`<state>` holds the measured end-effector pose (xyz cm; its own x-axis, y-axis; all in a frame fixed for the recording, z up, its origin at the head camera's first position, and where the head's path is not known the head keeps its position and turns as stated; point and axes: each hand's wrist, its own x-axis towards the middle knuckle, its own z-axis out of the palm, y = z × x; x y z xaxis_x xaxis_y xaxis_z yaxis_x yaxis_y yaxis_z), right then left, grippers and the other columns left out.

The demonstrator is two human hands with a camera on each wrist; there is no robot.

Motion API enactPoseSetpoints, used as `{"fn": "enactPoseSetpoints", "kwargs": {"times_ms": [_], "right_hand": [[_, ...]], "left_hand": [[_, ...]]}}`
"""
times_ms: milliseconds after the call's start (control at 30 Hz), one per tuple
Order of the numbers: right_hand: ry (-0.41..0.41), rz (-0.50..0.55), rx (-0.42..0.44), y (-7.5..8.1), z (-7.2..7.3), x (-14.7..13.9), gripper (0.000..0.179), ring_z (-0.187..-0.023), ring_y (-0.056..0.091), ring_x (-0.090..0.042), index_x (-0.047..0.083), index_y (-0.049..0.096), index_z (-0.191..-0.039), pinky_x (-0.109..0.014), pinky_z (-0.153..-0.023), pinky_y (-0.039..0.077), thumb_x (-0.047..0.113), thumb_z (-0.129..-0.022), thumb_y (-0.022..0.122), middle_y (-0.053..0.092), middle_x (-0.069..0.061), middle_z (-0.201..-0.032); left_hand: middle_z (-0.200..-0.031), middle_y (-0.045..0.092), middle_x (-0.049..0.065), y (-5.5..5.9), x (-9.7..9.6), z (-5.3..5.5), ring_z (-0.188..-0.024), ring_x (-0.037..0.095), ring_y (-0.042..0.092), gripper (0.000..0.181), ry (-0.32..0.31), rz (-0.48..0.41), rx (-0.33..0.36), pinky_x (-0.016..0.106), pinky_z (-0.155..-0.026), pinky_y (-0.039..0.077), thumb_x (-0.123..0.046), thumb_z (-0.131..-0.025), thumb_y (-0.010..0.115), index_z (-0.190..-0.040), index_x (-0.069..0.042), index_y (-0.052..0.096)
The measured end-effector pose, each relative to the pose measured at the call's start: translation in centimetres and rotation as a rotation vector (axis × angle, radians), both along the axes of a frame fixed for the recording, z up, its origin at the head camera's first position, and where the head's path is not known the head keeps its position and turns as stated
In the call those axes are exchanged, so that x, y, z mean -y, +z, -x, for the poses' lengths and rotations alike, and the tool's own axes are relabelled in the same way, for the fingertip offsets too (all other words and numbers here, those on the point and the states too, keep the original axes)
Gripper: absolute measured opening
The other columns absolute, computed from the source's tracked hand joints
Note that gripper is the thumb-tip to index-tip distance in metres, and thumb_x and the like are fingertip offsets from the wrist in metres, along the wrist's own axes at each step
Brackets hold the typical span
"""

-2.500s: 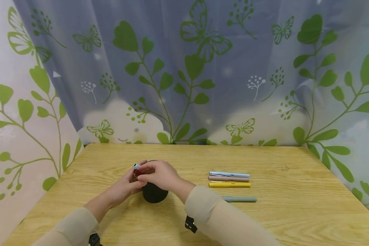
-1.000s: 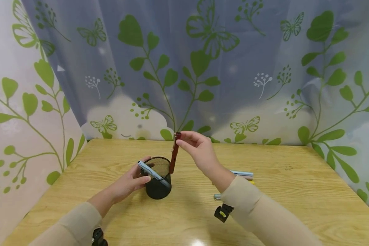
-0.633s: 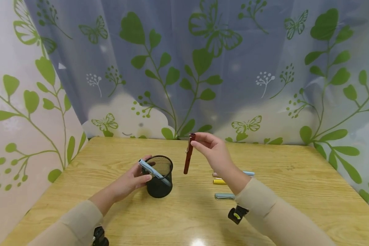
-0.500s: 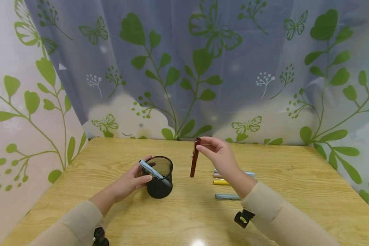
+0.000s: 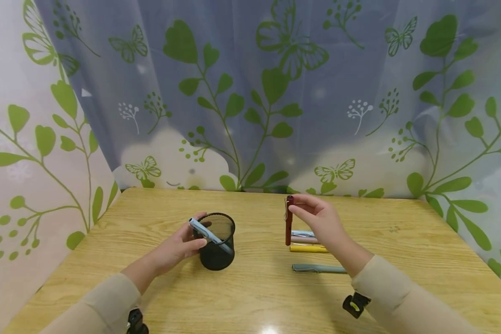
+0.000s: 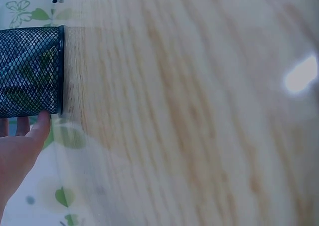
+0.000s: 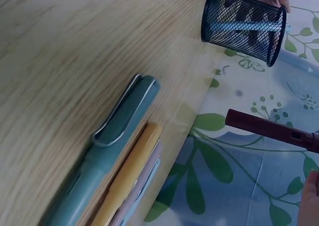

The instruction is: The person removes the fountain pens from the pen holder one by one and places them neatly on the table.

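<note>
A black mesh pen holder (image 5: 217, 254) stands on the table with a light blue pen (image 5: 210, 235) leaning inside it. My left hand (image 5: 179, 243) grips the holder's left side, its thumb near the rim; the left wrist view shows fingers against the mesh (image 6: 30, 71). Up at the right, my right hand (image 5: 321, 220) pinches a dark red pen (image 5: 289, 225) by its clip end. That pen hangs nearly upright, and in the head view it overlaps the left ends of the pens lying behind it. In the right wrist view the red pen (image 7: 271, 129) is apart from the table.
On the table lie a yellow pen (image 5: 309, 248), a pinkish pen (image 5: 305, 240), another light blue pen (image 5: 302, 233) and, nearer, a grey-green pen (image 5: 317, 268). My right hand and forearm cover parts of them. A patterned curtain (image 5: 234, 116) hangs behind the wooden table (image 5: 254, 287).
The right hand lifted the red pen out of the holder, then carried it right and slightly down, towards the lying pens. The left hand keeps holding the pen holder in place.
</note>
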<state>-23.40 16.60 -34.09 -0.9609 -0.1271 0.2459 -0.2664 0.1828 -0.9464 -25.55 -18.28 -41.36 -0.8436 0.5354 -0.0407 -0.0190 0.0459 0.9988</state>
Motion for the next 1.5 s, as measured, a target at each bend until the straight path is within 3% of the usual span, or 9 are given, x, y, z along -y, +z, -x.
{"fn": "enactPoseSetpoints", "kwargs": {"times_ms": [300,467,733,1000,1367,1500], "right_hand": [[0.023,-0.049,-0.042,-0.6,-0.2,-1.9,0.034,-0.095,0.062,-0.012,-0.003,0.059,-0.121,-0.028,-0.088,0.047,0.013,-0.091,0.061,0.064,-0.012,-0.105],[0.012,-0.104,-0.033,-0.9,-0.2,-2.8,0.034,-0.093,0.063,-0.022,-0.003,0.058,-0.123,-0.032,-0.086,0.048,0.013,-0.092,0.059,0.064,-0.014,-0.105],[-0.011,-0.191,-0.027,-1.4,0.1,-3.9,0.036,-0.097,0.060,-0.020,0.000,0.058,-0.125,-0.026,-0.079,0.050,0.016,-0.094,0.057,0.058,-0.018,-0.121],[-0.015,-0.255,-0.032,-2.2,0.6,-4.7,0.033,-0.095,0.062,-0.022,0.004,0.063,-0.119,-0.026,-0.074,0.051,0.021,-0.091,0.061,0.063,-0.014,-0.112],[0.130,-0.276,0.013,-3.6,1.3,-5.5,0.030,-0.098,0.060,-0.027,-0.002,0.063,-0.116,-0.033,-0.080,0.051,0.015,-0.091,0.060,0.063,-0.016,-0.113],[0.181,-0.323,0.028,-4.2,1.6,-5.6,0.028,-0.093,0.061,-0.029,-0.002,0.065,-0.112,-0.035,-0.076,0.052,0.014,-0.090,0.061,0.064,-0.016,-0.109]], "left_hand": [[-0.153,0.010,0.018,0.0,-0.1,-0.1,-0.133,0.036,0.023,0.073,-0.019,-0.012,-0.013,0.056,-0.102,0.028,-0.011,-0.095,0.053,-0.151,-0.017,0.006],[-0.153,0.011,0.018,0.1,-0.1,-0.1,-0.134,0.036,0.023,0.072,-0.012,-0.010,-0.010,0.056,-0.102,0.027,-0.011,-0.095,0.054,-0.151,-0.019,0.009],[-0.152,0.011,0.019,0.2,-0.2,-0.3,-0.134,0.037,0.022,0.074,-0.017,0.002,-0.015,0.057,-0.102,0.026,-0.013,-0.095,0.054,-0.151,-0.016,0.006],[-0.152,0.012,0.019,0.2,-0.2,-0.3,-0.134,0.037,0.022,0.071,-0.016,0.003,-0.022,0.057,-0.102,0.026,-0.012,-0.095,0.053,-0.151,-0.018,0.008],[-0.153,0.008,0.019,0.4,-0.1,-0.4,-0.135,0.039,0.019,0.072,-0.025,0.007,-0.018,0.058,-0.103,0.024,-0.012,-0.096,0.051,-0.151,-0.020,0.006],[-0.153,0.008,0.019,0.5,-0.1,-0.5,-0.135,0.039,0.019,0.072,-0.026,0.011,-0.022,0.058,-0.103,0.024,-0.012,-0.096,0.052,-0.151,-0.019,0.006]]}}
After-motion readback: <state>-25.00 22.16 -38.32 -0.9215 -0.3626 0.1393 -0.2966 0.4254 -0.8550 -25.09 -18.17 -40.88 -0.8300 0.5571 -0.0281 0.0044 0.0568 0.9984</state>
